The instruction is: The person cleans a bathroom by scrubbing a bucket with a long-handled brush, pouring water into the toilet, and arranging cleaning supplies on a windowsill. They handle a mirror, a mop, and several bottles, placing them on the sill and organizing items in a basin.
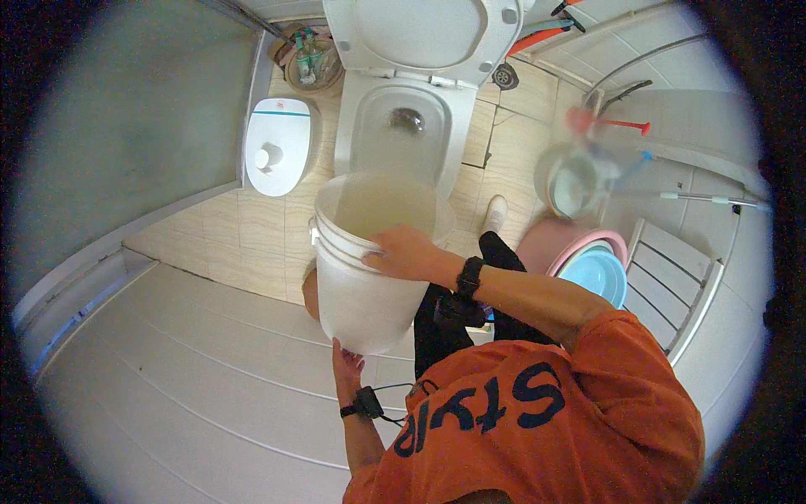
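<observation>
White bucket [363, 269] of murky water held between both hands: right hand [405, 252] clamped over its near rim, left hand [347, 363] pressed flat under its base. Open toilet [403, 126] just beyond.

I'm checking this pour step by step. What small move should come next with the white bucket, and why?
Probably raise the bucket's base a little further. The white plastic bucket is tipped toward the open white toilet bowl, murky water sits at its rim, the left hand supports its bottom, and the right hand grips its rim.
</observation>
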